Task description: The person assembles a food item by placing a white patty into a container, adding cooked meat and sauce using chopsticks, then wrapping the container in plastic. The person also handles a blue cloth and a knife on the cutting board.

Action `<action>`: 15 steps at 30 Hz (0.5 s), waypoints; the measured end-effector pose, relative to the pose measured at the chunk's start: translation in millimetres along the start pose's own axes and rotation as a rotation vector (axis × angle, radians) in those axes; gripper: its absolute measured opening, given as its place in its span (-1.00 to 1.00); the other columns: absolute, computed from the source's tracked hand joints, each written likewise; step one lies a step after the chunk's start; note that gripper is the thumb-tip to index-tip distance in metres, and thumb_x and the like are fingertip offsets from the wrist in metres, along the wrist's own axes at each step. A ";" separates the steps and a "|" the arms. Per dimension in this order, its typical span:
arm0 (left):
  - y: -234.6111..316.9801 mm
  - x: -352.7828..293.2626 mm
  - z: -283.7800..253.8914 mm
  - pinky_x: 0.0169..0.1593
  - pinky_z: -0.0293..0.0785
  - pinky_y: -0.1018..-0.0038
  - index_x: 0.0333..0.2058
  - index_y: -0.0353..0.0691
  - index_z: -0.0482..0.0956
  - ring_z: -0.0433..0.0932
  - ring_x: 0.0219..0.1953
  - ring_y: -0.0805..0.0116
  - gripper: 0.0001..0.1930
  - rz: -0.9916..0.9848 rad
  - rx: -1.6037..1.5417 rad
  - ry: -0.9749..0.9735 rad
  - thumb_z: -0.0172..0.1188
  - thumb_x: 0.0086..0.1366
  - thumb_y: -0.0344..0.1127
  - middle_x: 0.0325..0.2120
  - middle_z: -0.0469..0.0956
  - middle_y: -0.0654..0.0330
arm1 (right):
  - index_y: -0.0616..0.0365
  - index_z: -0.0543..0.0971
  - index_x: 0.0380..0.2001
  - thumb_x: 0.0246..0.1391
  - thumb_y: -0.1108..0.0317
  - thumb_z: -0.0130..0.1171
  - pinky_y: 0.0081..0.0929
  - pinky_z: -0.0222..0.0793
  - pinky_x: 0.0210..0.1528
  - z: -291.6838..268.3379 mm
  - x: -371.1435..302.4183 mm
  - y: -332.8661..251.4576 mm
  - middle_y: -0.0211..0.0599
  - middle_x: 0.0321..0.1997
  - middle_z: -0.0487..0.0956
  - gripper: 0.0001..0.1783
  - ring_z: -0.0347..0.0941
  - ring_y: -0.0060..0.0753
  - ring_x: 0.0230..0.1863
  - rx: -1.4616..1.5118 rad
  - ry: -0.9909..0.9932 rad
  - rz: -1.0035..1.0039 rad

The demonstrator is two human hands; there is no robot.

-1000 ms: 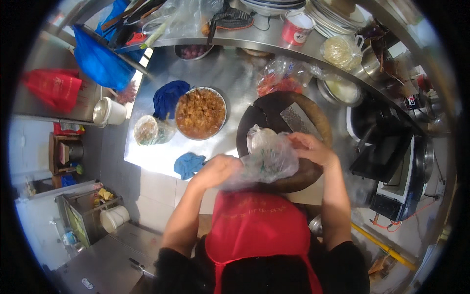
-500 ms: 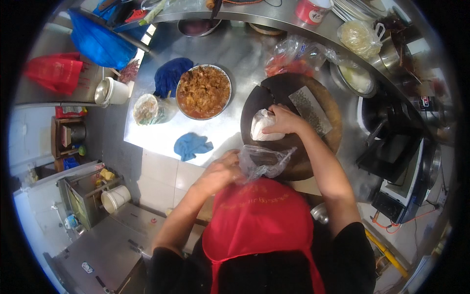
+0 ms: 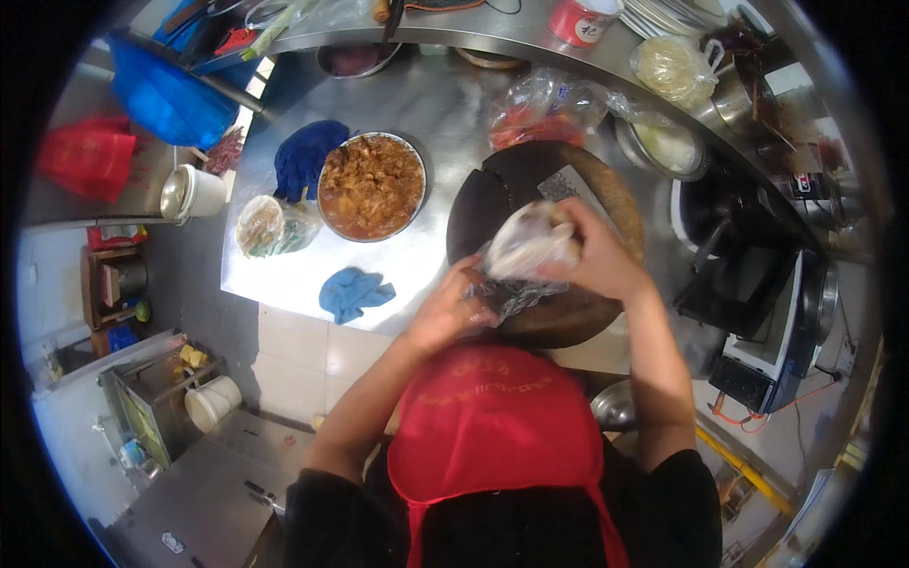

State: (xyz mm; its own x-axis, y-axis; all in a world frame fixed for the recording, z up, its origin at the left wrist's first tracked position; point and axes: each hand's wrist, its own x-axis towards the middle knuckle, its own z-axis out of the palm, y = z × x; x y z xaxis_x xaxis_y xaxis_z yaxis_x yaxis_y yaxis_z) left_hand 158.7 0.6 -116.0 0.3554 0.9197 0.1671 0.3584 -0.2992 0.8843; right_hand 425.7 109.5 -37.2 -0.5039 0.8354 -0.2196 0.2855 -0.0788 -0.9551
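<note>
My right hand (image 3: 606,256) grips a whitish bundle (image 3: 528,237), wrapped at least partly in clear plastic, and holds it above the round dark wooden chopping block (image 3: 473,213). What the bundle contains I cannot make out. Its lower edge meets a thin clear plastic bag (image 3: 519,299), which my left hand (image 3: 454,308) pinches at the near left side of the block. A flat, speckled grey rectangular piece (image 3: 565,185), like a cleaver blade, lies on the block behind the bundle, partly covered by my right hand.
Left of the block, a steel counter holds a round pan of brown stewed food (image 3: 374,189), a dark blue cloth (image 3: 301,156), a bag-lined tub (image 3: 265,227) and a light blue cloth (image 3: 353,293). Behind the block lies a clear bag of red food (image 3: 540,123). Black equipment (image 3: 734,293) stands right.
My right hand has lifted the whitish bundle off the block and brought it nearer, over the clear bag. My left hand has raised the bag to meet it.
</note>
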 end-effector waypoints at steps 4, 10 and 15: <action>-21.9 -9.8 11.6 0.36 0.32 0.07 -0.33 -0.21 0.68 0.27 0.36 -0.22 -0.82 -0.321 -0.222 0.117 0.41 0.03 -0.47 0.20 0.37 -0.10 | 0.23 0.48 0.04 -0.14 0.26 0.60 -0.44 0.43 0.06 42.7 23.5 30.7 -0.25 -0.06 0.61 -0.31 0.50 -0.47 -0.01 -0.027 -0.301 0.174; -38.4 -49.9 -7.4 0.17 0.48 0.19 -0.02 -0.21 0.66 0.46 0.19 -0.12 -0.70 -0.331 0.195 0.156 0.29 0.25 -0.45 0.20 0.42 -0.08 | 0.28 0.48 -0.02 -0.08 0.24 0.57 -0.44 0.42 0.00 59.2 30.1 78.3 -0.27 -0.15 0.59 -0.38 0.51 -0.40 -0.11 -0.286 -0.314 0.208; -7.5 -46.0 6.2 0.13 0.53 0.25 0.11 -0.21 0.61 0.59 0.06 -0.02 -0.66 -0.255 0.092 0.261 0.18 0.36 -0.45 0.04 0.59 -0.05 | 0.27 0.52 -0.07 -0.05 0.07 0.48 -0.22 0.44 0.04 75.1 29.3 71.9 -0.05 -0.09 0.61 -0.39 0.56 0.03 -0.05 -0.615 -0.196 0.031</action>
State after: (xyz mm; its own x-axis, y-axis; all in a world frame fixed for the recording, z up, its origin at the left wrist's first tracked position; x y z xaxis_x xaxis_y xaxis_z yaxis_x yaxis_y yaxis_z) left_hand 145.0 -40.9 -133.0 0.0172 0.9979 0.0623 0.4875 -0.0627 0.8709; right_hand 370.1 87.5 -127.2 -0.6108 0.7185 -0.3328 0.6878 0.2733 -0.6725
